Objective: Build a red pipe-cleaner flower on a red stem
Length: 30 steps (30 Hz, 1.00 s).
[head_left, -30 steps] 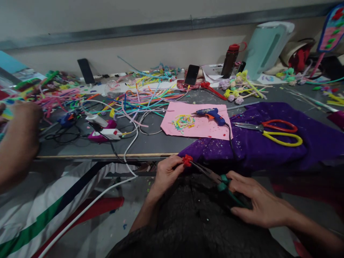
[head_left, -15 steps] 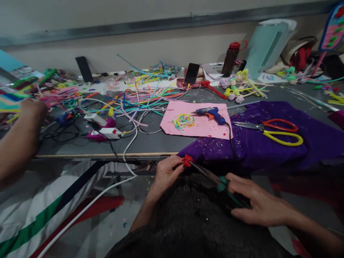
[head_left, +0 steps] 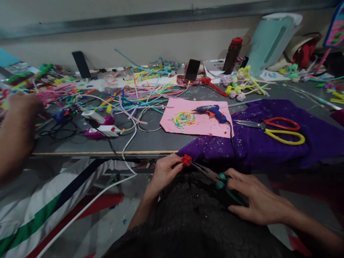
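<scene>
Between the thumb and fingers of my left hand (head_left: 166, 172) is pinched a small red fuzzy flower (head_left: 186, 160), held just off the table's front edge. My right hand (head_left: 255, 197) grips the green handles of long-nose pliers (head_left: 211, 174), whose tips reach the flower's right side. Whether the tips clamp any part of it is too small to tell. Both hands are above my dark apron (head_left: 196, 215). Beyond them a blue glue gun (head_left: 211, 111) lies on a pink sheet (head_left: 166, 123), beside a pile of short coloured pieces (head_left: 183, 119).
Scissors (head_left: 271, 129) with red and yellow handles rest on a purple cloth (head_left: 317, 143). A power strip (head_left: 103, 132) and white cable (head_left: 129, 143) lie left. Coloured pipe cleaners (head_left: 150, 95) spread behind. A co-worker's arm (head_left: 18, 132) reaches in at far left.
My hands keep almost the same place, with the pliers' handles looking slightly wider apart. The co-worker's hand has shifted a little left, and the view has tilted slightly.
</scene>
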Each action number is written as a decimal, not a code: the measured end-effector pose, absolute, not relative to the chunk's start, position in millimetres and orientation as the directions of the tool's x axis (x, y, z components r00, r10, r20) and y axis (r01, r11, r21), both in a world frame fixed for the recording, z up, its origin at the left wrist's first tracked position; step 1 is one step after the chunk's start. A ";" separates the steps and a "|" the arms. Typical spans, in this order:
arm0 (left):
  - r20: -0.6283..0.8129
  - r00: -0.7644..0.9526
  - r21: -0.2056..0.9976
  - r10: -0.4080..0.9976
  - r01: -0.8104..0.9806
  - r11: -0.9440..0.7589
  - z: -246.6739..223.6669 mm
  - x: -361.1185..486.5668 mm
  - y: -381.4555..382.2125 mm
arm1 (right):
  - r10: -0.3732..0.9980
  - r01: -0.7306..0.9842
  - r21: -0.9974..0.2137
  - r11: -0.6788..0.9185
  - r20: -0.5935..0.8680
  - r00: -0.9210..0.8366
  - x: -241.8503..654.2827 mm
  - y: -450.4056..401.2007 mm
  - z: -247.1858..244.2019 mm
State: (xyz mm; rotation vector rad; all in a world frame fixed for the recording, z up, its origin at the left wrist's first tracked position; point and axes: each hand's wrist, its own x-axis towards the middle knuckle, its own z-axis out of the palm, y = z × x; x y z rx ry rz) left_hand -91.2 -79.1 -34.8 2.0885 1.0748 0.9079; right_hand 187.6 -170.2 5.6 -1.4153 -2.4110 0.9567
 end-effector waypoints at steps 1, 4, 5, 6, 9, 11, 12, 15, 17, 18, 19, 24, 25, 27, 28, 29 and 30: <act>0.274 0.442 0.779 0.854 0.419 -0.466 -33.6 -91.2 -79.0 | 0.831 0.702 -0.630 0.332 -0.157 -0.534 187.8 -169.3 6.1; 0.241 0.455 0.823 0.857 0.372 -0.429 -30.4 -90.8 -79.5 | 0.802 0.616 -0.718 0.323 -0.139 -0.582 188.5 -165.9 7.3; 0.238 0.451 0.831 0.860 0.363 -0.421 -29.7 -90.7 -79.7 | 0.795 0.588 -0.742 0.321 -0.126 -0.594 188.7 -164.9 7.5; 0.237 0.446 0.834 0.863 0.361 -0.416 -29.3 -90.6 -79.8 | 0.792 0.569 -0.757 0.320 -0.115 -0.599 188.8 -164.1 7.8; 0.237 0.424 0.826 0.874 0.386 -0.411 -29.0 -91.2 -79.7 | 0.798 0.561 -0.766 0.315 -0.106 -0.593 189.3 -163.4 9.1; 0.237 0.407 0.821 0.882 0.402 -0.406 -29.5 -91.8 -79.2 | 0.801 0.563 -0.765 0.313 -0.106 -0.590 189.9 -164.1 10.3; 0.236 0.400 0.821 0.885 0.405 -0.402 -29.8 -92.0 -78.9 | 0.801 0.563 -0.766 0.312 -0.107 -0.589 190.3 -164.6 10.8; 0.231 0.398 0.828 0.888 0.398 -0.394 -30.3 -91.9 -78.3 | 0.800 0.557 -0.772 0.305 -0.110 -0.591 191.5 -165.7 11.9; 0.229 0.407 0.832 0.884 0.390 -0.395 -30.2 -91.1 -78.3 | 0.796 0.547 -0.780 0.303 -0.109 -0.596 191.8 -165.9 11.9; 0.228 0.414 0.833 0.881 0.385 -0.397 -30.0 -90.6 -78.4 | 0.794 0.542 -0.784 0.302 -0.107 -0.598 191.8 -165.8 11.8; 0.228 0.422 0.836 0.878 0.378 -0.399 -29.8 -90.1 -78.5 | 0.794 0.538 -0.787 0.302 -0.105 -0.599 191.7 -165.6 11.6; 0.233 0.441 0.843 0.866 0.352 -0.407 -27.6 -89.2 -79.4 | 0.794 0.536 -0.784 0.312 -0.094 -0.600 191.1 -165.5 11.5; 0.236 0.444 0.842 0.864 0.350 -0.410 -26.9 -89.4 -79.6 | 0.793 0.537 -0.782 0.316 -0.092 -0.602 190.9 -165.7 11.9; 0.243 0.453 0.839 0.858 0.345 -0.420 -25.3 -89.9 -79.8 | 0.791 0.536 -0.779 0.324 -0.088 -0.606 190.7 -166.4 13.0; 0.245 0.459 0.837 0.854 0.344 -0.425 -24.6 -90.1 -79.9 | 0.790 0.536 -0.778 0.327 -0.086 -0.607 190.6 -166.7 13.7; 0.248 0.464 0.835 0.850 0.343 -0.431 -24.1 -90.3 -79.9 | 0.789 0.536 -0.777 0.329 -0.085 -0.608 190.4 -167.1 14.2; 0.253 0.469 0.831 0.846 0.343 -0.438 -23.9 -90.3 -79.9 | 0.789 0.537 -0.776 0.330 -0.086 -0.608 190.2 -167.4 14.6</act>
